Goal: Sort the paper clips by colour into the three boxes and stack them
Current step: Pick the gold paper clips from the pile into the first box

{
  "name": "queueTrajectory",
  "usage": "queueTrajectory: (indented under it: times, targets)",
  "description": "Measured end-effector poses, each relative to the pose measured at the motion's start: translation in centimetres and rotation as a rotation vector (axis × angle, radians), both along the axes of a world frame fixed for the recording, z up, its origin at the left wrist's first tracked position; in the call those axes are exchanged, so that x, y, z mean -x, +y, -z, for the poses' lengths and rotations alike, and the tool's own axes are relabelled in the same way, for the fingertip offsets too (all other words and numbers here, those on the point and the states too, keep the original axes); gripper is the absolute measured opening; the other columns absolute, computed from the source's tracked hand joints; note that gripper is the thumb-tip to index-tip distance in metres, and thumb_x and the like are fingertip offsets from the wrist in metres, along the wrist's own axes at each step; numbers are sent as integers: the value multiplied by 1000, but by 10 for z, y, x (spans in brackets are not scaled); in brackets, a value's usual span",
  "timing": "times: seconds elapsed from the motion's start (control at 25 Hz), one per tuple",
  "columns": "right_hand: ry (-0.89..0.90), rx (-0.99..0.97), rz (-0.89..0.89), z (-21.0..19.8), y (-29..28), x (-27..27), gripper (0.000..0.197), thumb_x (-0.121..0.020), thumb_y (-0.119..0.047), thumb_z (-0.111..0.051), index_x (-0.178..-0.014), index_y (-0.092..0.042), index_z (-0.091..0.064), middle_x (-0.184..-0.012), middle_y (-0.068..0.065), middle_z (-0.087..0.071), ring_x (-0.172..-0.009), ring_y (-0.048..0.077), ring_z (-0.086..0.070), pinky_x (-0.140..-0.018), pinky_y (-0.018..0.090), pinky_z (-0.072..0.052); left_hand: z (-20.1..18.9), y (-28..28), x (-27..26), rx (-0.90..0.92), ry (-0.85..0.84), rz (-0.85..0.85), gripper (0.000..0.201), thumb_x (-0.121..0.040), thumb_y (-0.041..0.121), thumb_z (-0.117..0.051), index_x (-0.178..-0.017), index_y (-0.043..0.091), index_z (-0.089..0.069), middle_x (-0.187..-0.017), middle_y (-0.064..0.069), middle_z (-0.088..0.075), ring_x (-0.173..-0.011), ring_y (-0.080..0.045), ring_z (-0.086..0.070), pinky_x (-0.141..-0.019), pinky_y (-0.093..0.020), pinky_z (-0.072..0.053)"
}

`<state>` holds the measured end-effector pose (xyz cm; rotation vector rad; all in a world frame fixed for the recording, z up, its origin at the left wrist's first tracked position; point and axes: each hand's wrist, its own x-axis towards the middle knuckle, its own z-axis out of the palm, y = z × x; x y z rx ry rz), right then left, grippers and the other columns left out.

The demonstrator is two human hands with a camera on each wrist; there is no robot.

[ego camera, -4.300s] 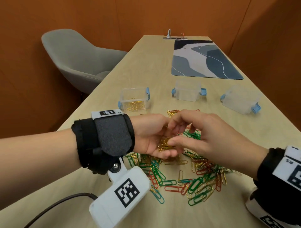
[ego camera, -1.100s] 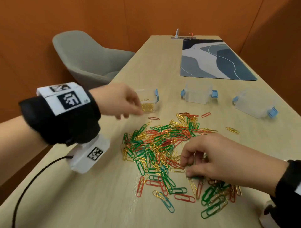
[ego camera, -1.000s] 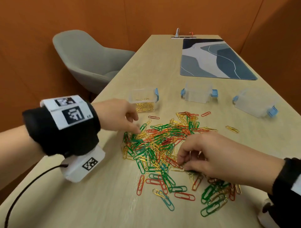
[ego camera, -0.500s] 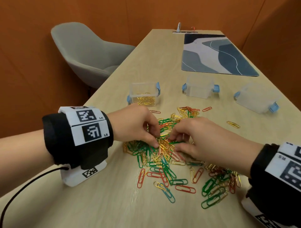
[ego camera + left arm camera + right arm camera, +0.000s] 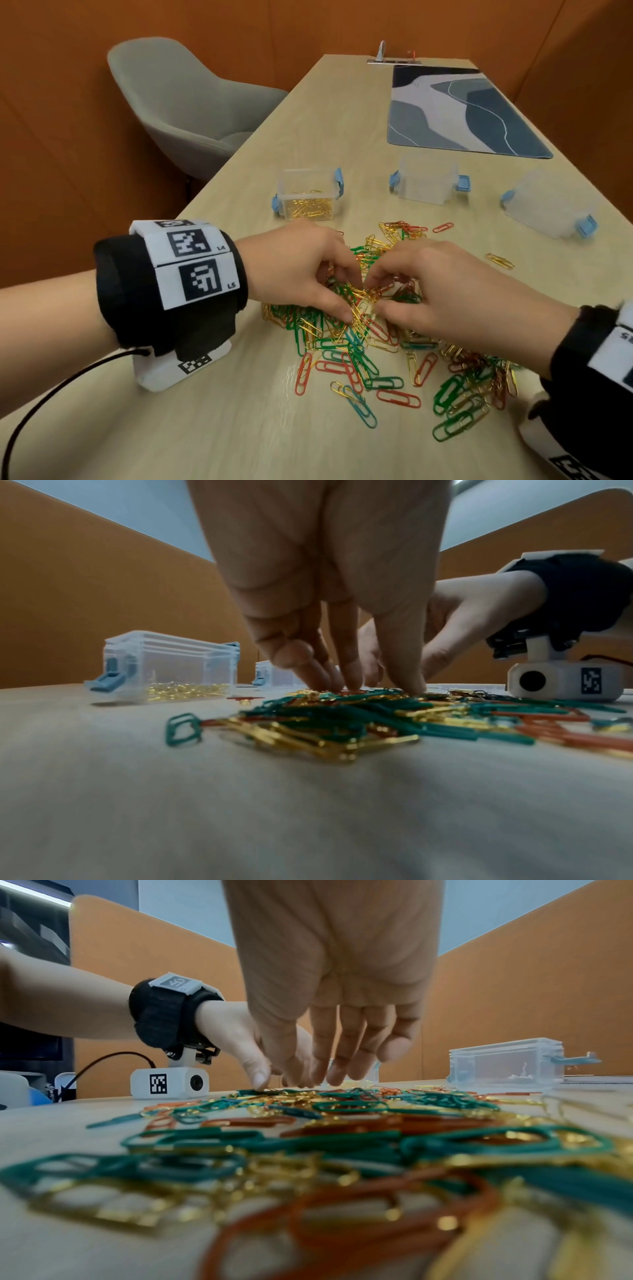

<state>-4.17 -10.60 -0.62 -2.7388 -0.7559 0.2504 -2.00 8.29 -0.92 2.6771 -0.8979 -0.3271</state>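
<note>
A pile of green, red and gold paper clips (image 5: 356,346) lies spread on the wooden table. My left hand (image 5: 347,294) and right hand (image 5: 376,294) meet over its middle. Both have thumb and fingertips down in the pile and pinch at a cluster of gold clips (image 5: 364,296). In the left wrist view the left hand (image 5: 369,685) has its fingertips pressed on the pile. In the right wrist view the right hand (image 5: 274,1081) reaches down the same way. Behind the pile stand three clear boxes with blue latches: the left box (image 5: 308,192) holds gold clips, and the middle box (image 5: 428,180) and right box (image 5: 544,205) look empty.
A stray gold clip (image 5: 500,260) and a red clip (image 5: 443,226) lie apart near the right box. A blue-grey desk mat (image 5: 462,113) covers the far right of the table. A grey chair (image 5: 191,102) stands past the table's left edge.
My left hand came back from the box of gold clips to the pile. My right hand moved from the pile's near side to its middle, so both hands now meet there.
</note>
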Motion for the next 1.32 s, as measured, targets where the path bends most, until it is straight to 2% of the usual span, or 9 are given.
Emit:
queueTrajectory:
  times: [0.16, 0.32, 0.44, 0.6, 0.76, 0.92, 1.04, 1.16, 1.32]
  targets:
    - [16, 42, 49, 2, -3, 0, 20, -84, -33, -60, -104, -32, -63, -98, -15, -59, -89, 6, -54, -80, 24, -48, 3, -3, -3, -16, 25, -35, 15, -80, 36, -68, -92, 27, -70, -83, 11, -62, -72, -3, -53, -67, -9, -39]
    - [-24, 60, 113, 1, -6, -1, 18, -87, -25, -54, -101, -31, -63, -96, -12, -59, -88, 9, -54, -73, 20, -44, 3, 2, -3, 45, -39, -129, 10, -86, 29, -62, -89, 22, -69, -80, 10, -62, -67, 3, -52, -63, -6, -37]
    - [-38, 27, 102, -1, -6, 0, 20, -85, -37, -58, -103, -33, -63, -98, -14, -58, -91, 7, -54, -77, 22, -45, 3, 5, -3, 51, -109, -177, 13, -87, 25, -61, -96, 22, -70, -80, 14, -57, -66, 10, -50, -62, 0, -33]
    - [43, 48, 87, -2, -4, 0, 32, -75, -46, -69, -106, -37, -65, -104, -16, -62, -93, 4, -56, -81, 21, -46, 1, 1, 2, -3, -63, -124, 26, -82, 39, -64, -105, 28, -68, -94, 10, -59, -72, -2, -51, -69, -14, -41]
    - [104, 10, 105, 0, -3, -2, 34, -77, -34, -73, -110, -37, -65, -94, -15, -62, -75, -2, -52, -66, 10, -39, 2, -3, -5, -64, -16, -67, 33, -78, 42, -68, -109, 29, -69, -93, 9, -60, -70, 1, -47, -67, -9, -34]
    - [75, 19, 121, 0, -5, -1, 42, -75, -40, -72, -115, -34, -62, -92, -16, -56, -73, -2, -47, -63, 11, -36, 1, -2, -2, -85, -11, -57, 40, -78, 48, -64, -114, 32, -65, -103, 7, -59, -72, 1, -45, -67, -8, -33]
    - [63, 55, 130, -1, -5, -2, 34, -74, -40, -74, -107, -33, -66, -95, -15, -57, -76, 1, -46, -60, 9, -33, -1, -3, 1, -109, 35, -57, 48, -71, 51, -69, -115, 33, -63, -99, 12, -53, -73, 3, -44, -63, -6, -32]
    - [97, 54, 142, -1, -3, -4, 13, -78, -29, -73, -89, -31, -68, -86, -12, -60, -69, 1, -49, -56, 8, -32, -1, -6, -1, -44, 54, -69, 31, -74, 41, -72, -102, 28, -70, -81, 18, -53, -70, 12, -48, -61, -3, -34]
    - [104, 64, 91, 0, -5, -4, 10, -81, -26, -69, -78, -31, -60, -84, -11, -62, -71, 3, -51, -55, 9, -33, 4, -7, 0, -75, 79, -51, 12, -86, 30, -62, -94, 22, -67, -83, 13, -54, -67, 19, -45, -61, 1, -33]
